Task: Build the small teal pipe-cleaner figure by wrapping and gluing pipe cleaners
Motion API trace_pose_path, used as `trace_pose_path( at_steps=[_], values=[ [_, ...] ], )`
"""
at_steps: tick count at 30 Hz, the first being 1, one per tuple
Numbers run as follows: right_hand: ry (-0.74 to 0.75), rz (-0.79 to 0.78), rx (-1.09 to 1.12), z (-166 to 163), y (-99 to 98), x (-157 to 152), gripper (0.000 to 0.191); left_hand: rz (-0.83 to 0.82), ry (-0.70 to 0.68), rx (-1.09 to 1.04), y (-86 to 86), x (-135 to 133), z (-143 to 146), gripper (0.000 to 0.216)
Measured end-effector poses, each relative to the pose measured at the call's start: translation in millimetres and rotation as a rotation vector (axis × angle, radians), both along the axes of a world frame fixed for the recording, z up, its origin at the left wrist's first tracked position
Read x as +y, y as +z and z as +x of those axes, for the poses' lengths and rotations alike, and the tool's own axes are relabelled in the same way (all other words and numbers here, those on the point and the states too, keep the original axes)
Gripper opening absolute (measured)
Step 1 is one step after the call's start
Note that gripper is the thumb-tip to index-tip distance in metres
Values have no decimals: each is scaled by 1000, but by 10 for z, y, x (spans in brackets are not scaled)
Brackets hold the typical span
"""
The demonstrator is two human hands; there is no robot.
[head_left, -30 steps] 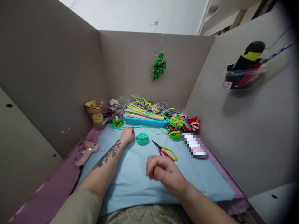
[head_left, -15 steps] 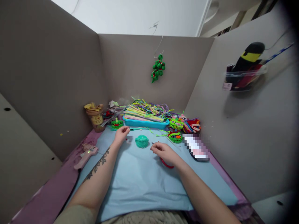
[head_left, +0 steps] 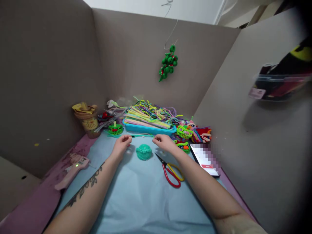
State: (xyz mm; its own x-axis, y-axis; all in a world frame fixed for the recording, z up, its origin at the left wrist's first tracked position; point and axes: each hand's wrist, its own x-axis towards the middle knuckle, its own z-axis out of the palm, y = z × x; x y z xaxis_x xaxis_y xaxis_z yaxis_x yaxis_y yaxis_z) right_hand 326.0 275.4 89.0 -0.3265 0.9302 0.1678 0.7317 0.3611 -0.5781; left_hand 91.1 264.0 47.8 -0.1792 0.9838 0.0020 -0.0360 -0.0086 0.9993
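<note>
My left hand [head_left: 122,145] is over the far part of the blue cloth, fingers pinched together. Across from it, my right hand [head_left: 165,143] has thumb and fingertips closed too. What either pinch holds is too small to make out. Thin teal and pale strands [head_left: 142,135] run just behind the fingertips; I cannot tell whether either hand touches them. Between and slightly nearer than the hands sits a round teal fuzzy piece [head_left: 144,152] with a ridged rim. Scissors [head_left: 171,172] with one red and one yellow handle lie below my right hand, blades partly apart.
A blue tray [head_left: 148,129] of pipe cleaners stands at the back. Fuzzy green figures [head_left: 115,129] and colourful pieces [head_left: 184,131] flank it. A pink glue gun [head_left: 73,172] and brown cup [head_left: 89,123] are left, a phone [head_left: 203,159] right. Grey panels surround the table.
My right hand has moved away from the scissors, up and toward my left hand, uncovering them. My left hand stays pinched near the strands. The camera view has shifted.
</note>
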Motion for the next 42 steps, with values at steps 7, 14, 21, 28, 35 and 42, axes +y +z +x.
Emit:
trace_pose_path(
  at_steps=[7,14,21,28,35,42],
  values=[
    [-177,232,38,163,174,769,22,-126,-21,-273,120,-106,48,38],
    [-192,373,66,141,324,1376,23,-214,-31,-281,102,-141,1,27],
    [24,465,-43,-51,430,1679,31,-420,-16,-540,168,-168,37,11],
    [322,379,-535,169,346,1696,24,-462,58,-728,301,-208,83,17],
    [244,275,-594,341,331,1649,25,-488,51,-758,381,-234,111,17],
    [53,270,-625,104,406,1734,21,-468,53,-753,391,-232,101,16]
  ],
)
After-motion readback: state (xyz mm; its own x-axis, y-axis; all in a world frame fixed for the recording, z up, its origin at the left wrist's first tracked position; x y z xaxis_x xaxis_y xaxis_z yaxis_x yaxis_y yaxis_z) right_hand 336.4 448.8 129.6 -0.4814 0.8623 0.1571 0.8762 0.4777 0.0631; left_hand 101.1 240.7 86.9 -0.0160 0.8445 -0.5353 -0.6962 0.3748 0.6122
